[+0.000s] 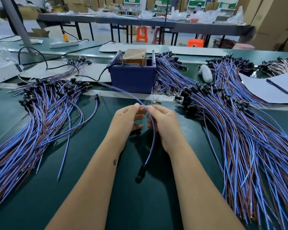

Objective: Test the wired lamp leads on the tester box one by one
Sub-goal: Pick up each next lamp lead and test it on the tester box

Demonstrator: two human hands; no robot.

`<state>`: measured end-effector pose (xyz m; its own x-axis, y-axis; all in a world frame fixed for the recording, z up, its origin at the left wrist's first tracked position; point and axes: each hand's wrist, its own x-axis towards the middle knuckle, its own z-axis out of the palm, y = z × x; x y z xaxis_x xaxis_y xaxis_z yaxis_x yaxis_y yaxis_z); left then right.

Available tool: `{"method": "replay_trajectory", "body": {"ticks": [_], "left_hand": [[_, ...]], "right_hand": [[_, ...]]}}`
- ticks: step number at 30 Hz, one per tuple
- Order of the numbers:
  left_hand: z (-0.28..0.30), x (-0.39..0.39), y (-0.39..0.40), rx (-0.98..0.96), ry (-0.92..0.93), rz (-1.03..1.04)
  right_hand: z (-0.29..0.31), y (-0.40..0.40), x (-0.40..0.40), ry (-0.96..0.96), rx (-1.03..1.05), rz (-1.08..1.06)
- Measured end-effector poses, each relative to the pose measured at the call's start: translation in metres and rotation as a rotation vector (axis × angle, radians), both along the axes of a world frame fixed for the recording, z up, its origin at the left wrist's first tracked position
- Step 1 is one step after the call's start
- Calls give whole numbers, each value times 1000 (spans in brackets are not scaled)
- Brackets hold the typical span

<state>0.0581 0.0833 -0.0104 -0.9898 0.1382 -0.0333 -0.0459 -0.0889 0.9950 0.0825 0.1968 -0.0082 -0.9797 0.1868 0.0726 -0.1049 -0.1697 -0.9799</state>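
Pinching one blue lead [151, 130] between thumb and fingertips, the left hand [129, 117] and the right hand [162, 121] are held close together above the green table [93, 171], just in front of the tester box [133, 76]; both hands are curled around the wire, and the grip is taken at nearly the same spot; from there the lead is bent in two directions; its bare end is pointed up and to the left, towards the front of the box, and is blurred; its other part is hung downwards between the forearms, so the long axis runs roughly away from the person; the black lamp socket [140, 174] is seen at the lower end, pointing down and a little left; a large pile of leads [40, 123] is spread at the left, and a second pile [249, 135] at the right, their sockets lying towards the box; a pen [278, 86] is laid on white paper [263, 92] at the far right
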Motion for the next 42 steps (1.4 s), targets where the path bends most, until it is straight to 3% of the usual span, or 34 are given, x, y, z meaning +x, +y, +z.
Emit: {"method": "replay_trajectory", "body": {"ticks": [6,13,16,27,34,42], "left_hand": [[0,2,3,62,57,-17],[3,-1,-1,175,1,80],[1,-1,-3,104,-1,49],[-1,-3,-9,-32,37,7],[-8,-7,-11,-219,164,167],[-9,-10,-14,-330,217,215]], "right_hand": [[0,-9,3,-40,191,11],[1,-10,4,-25,255,40],[0,-8,3,6,189,7],[-2,-5,3,23,265,5],[-3,1,0,-5,89,-153],[-3,4,-1,24,4,-230]]}}
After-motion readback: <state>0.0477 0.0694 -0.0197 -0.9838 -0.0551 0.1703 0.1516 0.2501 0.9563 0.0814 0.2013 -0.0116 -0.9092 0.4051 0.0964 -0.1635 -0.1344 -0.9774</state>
